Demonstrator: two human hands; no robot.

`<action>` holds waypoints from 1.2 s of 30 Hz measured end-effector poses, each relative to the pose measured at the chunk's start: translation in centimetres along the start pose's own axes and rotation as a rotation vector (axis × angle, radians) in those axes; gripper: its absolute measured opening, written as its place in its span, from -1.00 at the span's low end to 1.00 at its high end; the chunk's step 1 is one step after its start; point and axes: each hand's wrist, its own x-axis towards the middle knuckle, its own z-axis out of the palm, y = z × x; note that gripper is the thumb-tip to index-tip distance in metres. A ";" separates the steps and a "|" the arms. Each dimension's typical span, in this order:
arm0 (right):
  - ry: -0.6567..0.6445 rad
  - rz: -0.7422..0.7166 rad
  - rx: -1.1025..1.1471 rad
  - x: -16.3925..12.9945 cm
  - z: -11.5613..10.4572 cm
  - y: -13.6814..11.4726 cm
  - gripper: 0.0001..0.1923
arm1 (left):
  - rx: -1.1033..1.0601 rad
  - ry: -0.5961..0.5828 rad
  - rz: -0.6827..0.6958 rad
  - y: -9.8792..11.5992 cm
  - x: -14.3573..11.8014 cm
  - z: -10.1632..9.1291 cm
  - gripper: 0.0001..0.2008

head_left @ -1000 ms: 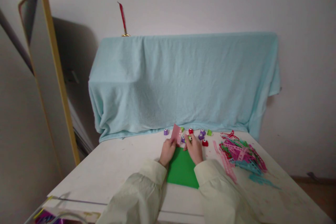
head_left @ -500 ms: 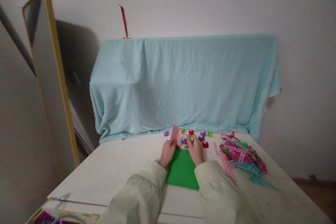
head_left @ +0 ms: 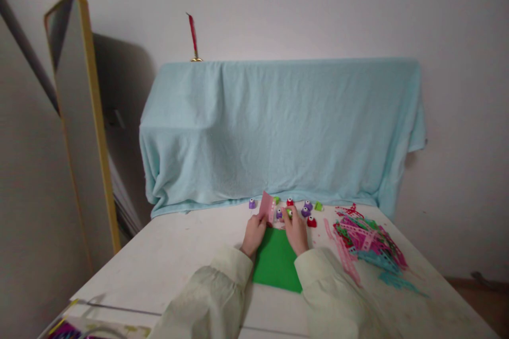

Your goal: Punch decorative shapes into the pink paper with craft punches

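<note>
My left hand [head_left: 254, 233] is closed on the lower end of a pink strip of paper [head_left: 265, 205], which stands up tilted and has a row of small cut-outs along its right edge. To the right, my right hand [head_left: 295, 228] has its thumb and fingers around a small green craft punch [head_left: 289, 213], mostly hidden by them. Just beside it is a purple craft punch [head_left: 279, 214]. Below both hands, a green sheet of paper [head_left: 276, 262] lies flat on the white table [head_left: 191, 254], its right edge partly under my right sleeve.
Behind my hands stand several more punches, among them a red one [head_left: 312, 221] and a lone purple one [head_left: 252, 203]. Cut paper strips [head_left: 369, 241] are heaped at the right. A light blue cloth [head_left: 278, 127] hangs at the back; a mirror [head_left: 81, 132] leans left.
The view has shifted slightly, so everything sits a little lower in the picture. Both hands keep nearly the same place over the green paper, and the pink strip is still in my left hand.
</note>
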 end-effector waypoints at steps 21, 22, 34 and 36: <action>0.045 0.058 -0.016 0.3 -0.2 0.6 -0.49 | -0.018 0.011 0.016 -0.5 0.1 0.1 -0.63; 0.033 0.053 -0.010 0.2 -0.1 0.7 -0.49 | -0.017 0.011 0.017 -0.5 0.1 0.1 -0.63; -0.031 0.039 -0.096 0.0 -0.3 -0.2 -0.50 | -0.032 -0.018 0.069 -0.9 0.2 0.2 -0.61; -0.016 0.049 -0.118 0.0 -0.5 -0.6 -0.50 | -0.037 -0.017 0.062 -0.6 0.2 0.1 -0.61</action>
